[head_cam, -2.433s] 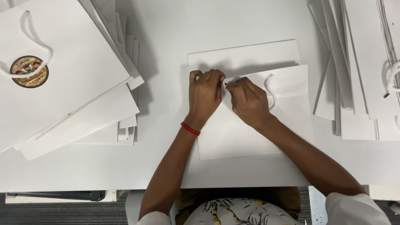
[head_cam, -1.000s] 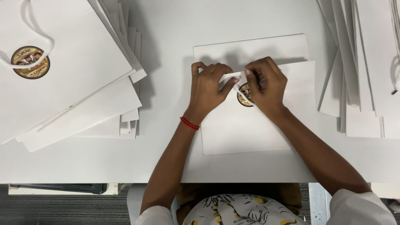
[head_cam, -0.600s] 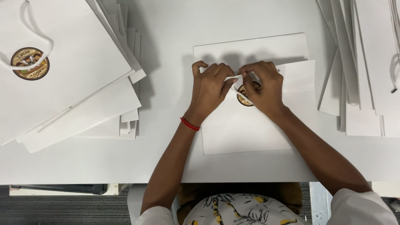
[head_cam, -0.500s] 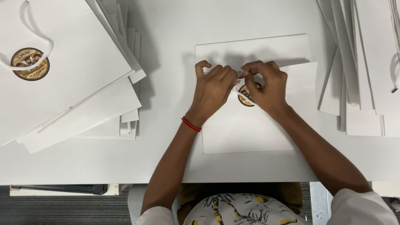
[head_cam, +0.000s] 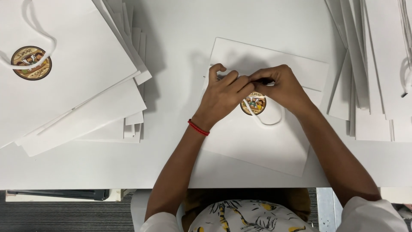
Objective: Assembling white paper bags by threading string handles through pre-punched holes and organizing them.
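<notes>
Near the middle of the white table (head_cam: 180, 25), a flat white paper bag (head_cam: 257, 146) lies with its far edge under both hands. The left hand (head_cam: 223, 96) and right hand (head_cam: 281, 88) meet fingertip to fingertip at that edge, each curled almost closed and pinching something small there, probably the end of the white cord handle (head_cam: 270, 122), though the fingers hide exactly what is gripped. One loop of cord curves out below the hands around a round brown sticker (head_cam: 253, 104) on the bag's face. A red thread bracelet (head_cam: 198, 127) circles the left wrist. As a judgement, the pinch looks delicate: a slip could pull the cord loose from the bag, and pressing down hard could crease the paper or smudge the sticker. Counting: one bag under the hands; one fanned pile of finished bags (head_cam: 73, 86) at the left, at least five layers, the top one showing one matching sticker; one pile of plain bags (head_cam: 377, 73) at the right, too overlapped to count exactly.
</notes>
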